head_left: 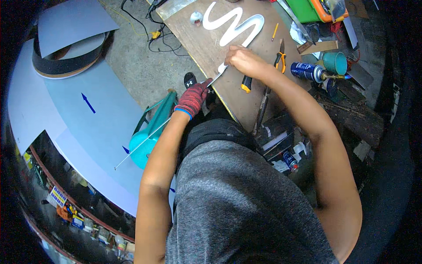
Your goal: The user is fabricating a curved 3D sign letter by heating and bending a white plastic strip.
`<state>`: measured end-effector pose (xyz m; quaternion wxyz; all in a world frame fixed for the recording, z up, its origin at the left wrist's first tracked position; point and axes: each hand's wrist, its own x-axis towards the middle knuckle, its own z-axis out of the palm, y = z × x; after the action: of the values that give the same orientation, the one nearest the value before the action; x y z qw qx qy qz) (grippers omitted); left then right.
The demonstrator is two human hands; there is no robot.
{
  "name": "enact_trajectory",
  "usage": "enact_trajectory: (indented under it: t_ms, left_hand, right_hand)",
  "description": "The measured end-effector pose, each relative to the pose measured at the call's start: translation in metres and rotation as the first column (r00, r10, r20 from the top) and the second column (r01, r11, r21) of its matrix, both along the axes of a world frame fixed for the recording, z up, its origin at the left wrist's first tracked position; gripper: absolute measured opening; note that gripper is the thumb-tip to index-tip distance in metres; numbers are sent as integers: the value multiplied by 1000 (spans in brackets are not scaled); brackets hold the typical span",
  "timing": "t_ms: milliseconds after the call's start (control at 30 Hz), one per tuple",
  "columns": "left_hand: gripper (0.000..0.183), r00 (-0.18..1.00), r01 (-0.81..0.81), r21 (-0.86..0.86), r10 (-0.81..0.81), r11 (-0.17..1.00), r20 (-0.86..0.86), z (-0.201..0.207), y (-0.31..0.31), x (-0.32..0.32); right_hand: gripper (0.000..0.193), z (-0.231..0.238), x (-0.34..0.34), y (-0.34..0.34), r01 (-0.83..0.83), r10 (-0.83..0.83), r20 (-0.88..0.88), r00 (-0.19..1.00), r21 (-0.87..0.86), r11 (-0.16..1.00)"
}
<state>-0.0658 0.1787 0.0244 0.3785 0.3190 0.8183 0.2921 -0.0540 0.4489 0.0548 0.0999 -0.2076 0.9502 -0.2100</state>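
A white strip [235, 31] bent into wavy curves stands on the wooden worktable [263, 88]. My right hand [248, 61], bare, is closed around the strip's near end. In a red and black knit glove with a blue cuff, my left hand [192, 97] is closed on the straight part of the same strip. From the glove, its thin tail [143, 143] runs down to the left, over a teal stool. Between the hands, a small curl [223, 68] of white shows. Orange-and-black pliers [280, 57] and a black-and-yellow handle [246, 84] lie right of my right hand.
A gas torch [307, 71] with a blue flame at its nozzle lies at the right, by a teal cup [335, 63]. A pencil [275, 32] and a small white round piece [196, 18] are on the table. Large pale sheets [88, 127] and the teal stool [143, 149] stand left.
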Motion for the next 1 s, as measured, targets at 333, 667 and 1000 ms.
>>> enact_trajectory:
  t_ms: [333,667,1000]
  left_hand:
    - [41,999,34,19,-34,999,8,-13,-4,-3]
    - [45,993,-4,-227,-23,974,-116,-2,22,-2]
    - [54,982,116,-313,-157,943,-108,16,34,-12]
  right_hand:
    - [22,-4,-4,3,-51,51,8,999,36,998]
    - [25,-2,4,0,-24,19,58,998,86,996]
    - [26,1,-1,-1,-43,36,71,997,98,994]
